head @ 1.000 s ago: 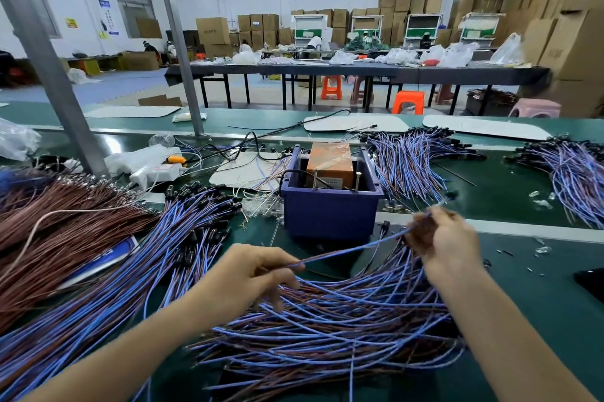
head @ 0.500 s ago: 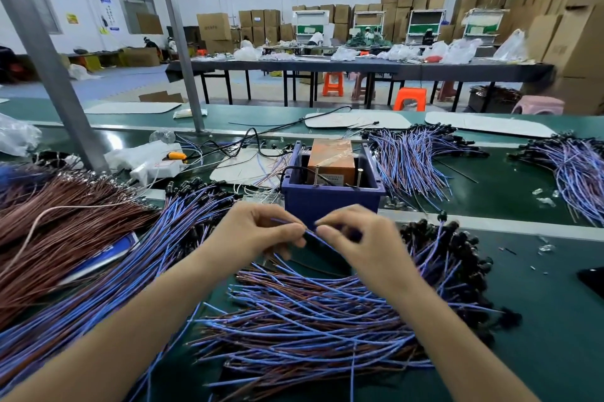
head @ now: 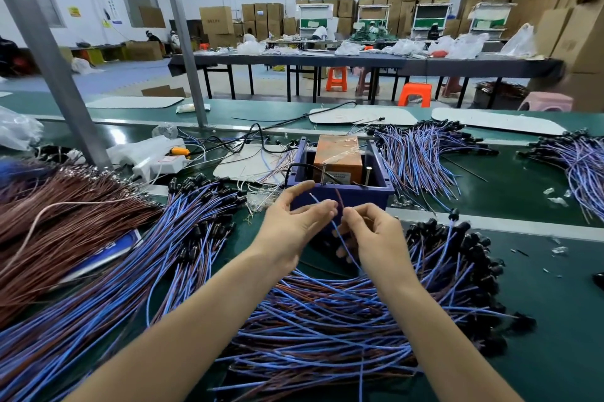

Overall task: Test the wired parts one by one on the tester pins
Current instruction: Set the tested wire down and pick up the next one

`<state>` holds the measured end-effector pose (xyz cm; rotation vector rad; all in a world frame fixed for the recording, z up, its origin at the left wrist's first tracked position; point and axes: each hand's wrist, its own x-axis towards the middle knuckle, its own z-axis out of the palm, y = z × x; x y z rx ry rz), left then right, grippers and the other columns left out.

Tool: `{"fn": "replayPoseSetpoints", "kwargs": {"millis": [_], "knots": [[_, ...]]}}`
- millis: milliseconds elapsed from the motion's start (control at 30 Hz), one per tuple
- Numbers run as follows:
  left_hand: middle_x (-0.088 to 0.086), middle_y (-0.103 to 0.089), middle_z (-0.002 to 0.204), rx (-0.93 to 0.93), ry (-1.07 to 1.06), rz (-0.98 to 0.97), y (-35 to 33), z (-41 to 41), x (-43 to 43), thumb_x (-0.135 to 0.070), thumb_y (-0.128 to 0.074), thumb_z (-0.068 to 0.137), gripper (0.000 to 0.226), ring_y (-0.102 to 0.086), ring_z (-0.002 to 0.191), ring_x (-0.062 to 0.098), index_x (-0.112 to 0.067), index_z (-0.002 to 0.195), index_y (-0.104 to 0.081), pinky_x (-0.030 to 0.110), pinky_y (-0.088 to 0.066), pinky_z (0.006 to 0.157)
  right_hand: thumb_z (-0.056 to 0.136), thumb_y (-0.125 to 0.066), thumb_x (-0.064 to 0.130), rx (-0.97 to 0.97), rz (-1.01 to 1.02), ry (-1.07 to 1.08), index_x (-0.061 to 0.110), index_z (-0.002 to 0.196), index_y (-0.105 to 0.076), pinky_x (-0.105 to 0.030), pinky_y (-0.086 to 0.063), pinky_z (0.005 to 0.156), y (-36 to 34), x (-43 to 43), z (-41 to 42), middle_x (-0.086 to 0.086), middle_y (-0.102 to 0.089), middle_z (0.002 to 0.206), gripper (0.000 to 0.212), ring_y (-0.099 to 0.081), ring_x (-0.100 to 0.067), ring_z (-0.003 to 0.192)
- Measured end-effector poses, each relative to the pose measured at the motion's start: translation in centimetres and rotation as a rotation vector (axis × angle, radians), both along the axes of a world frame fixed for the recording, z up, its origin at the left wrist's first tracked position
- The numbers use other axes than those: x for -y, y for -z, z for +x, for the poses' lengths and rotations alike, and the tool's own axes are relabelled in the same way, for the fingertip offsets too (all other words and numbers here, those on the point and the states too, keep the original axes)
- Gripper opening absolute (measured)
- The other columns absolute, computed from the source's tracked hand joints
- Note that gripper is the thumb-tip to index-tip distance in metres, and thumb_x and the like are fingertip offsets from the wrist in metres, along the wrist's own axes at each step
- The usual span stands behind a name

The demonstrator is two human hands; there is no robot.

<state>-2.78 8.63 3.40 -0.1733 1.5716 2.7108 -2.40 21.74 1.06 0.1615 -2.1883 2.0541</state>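
Your left hand (head: 291,225) and right hand (head: 379,238) meet almost fingertip to fingertip. Each pinches one lead of a single wired part (head: 334,225), blue in your left fingers and brown, as far as shows, in your right. Just beyond your fingertips stands the blue tester box (head: 346,197) with two upright pins (head: 323,173), and the lead ends stop just short of them. Under your wrists lies a heap (head: 327,320) of blue and brown wires, its black ends to the right of your right hand.
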Motion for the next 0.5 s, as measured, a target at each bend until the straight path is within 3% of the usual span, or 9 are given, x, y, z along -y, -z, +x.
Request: {"fn": "replayPoseSetpoints", "kwargs": {"millis": [100, 300, 433, 500], "knots": [[0.016, -0.073, 0.08, 0.057, -0.016, 0.121, 0.2, -0.2, -0.8, 0.008, -0.064, 0.079, 0.028, -0.072, 0.072, 0.019, -0.003, 0.104, -0.057, 0.018, -0.056, 0.059, 0.101, -0.047, 0.021, 0.043, -0.054, 0.042, 0.011, 0.086, -0.055, -0.023, -0.039, 0.038, 0.5, 0.3, -0.2, -0.004, -0.064, 0.056, 0.019, -0.053, -0.019, 0.039], [0.014, -0.07, 0.07, 0.125, -0.008, 0.138, 0.5, -1.0, -2.1, 0.009, -0.057, 0.086, 0.006, -0.071, 0.064, 0.015, 0.006, 0.084, -0.063, 0.018, -0.058, 0.061, 0.099, -0.05, 0.024, 0.014, -0.022, 0.217, 0.014, 0.081, -0.057, -0.025, -0.037, 0.039, 1.2, 0.5, -1.2, -0.004, -0.06, 0.052, 0.022, -0.047, -0.013, 0.036], [0.004, -0.073, 0.07, 0.163, 0.054, 0.012, 0.3, -1.5, -2.4, -0.006, -0.059, 0.091, 0.01, -0.069, 0.06, 0.01, -0.008, 0.085, -0.067, 0.019, -0.055, 0.051, 0.099, -0.052, 0.022, 0.06, -0.065, 0.299, 0.012, 0.077, -0.057, -0.03, -0.045, 0.048, 1.5, 0.5, -2.0, -0.003, -0.059, 0.054, 0.025, -0.052, -0.015, 0.039], [-0.001, -0.072, 0.068, 0.165, 0.042, -0.04, 0.1, -2.0, -2.5, -0.011, -0.06, 0.091, 0.01, -0.068, 0.057, 0.007, -0.013, 0.085, -0.068, 0.017, -0.052, 0.047, 0.099, -0.051, 0.02, 0.093, -0.108, 0.325, 0.012, 0.075, -0.055, -0.028, -0.044, 0.043, 1.4, 0.3, -2.3, 0.0, -0.057, 0.052, 0.026, -0.052, -0.013, 0.035]]}}
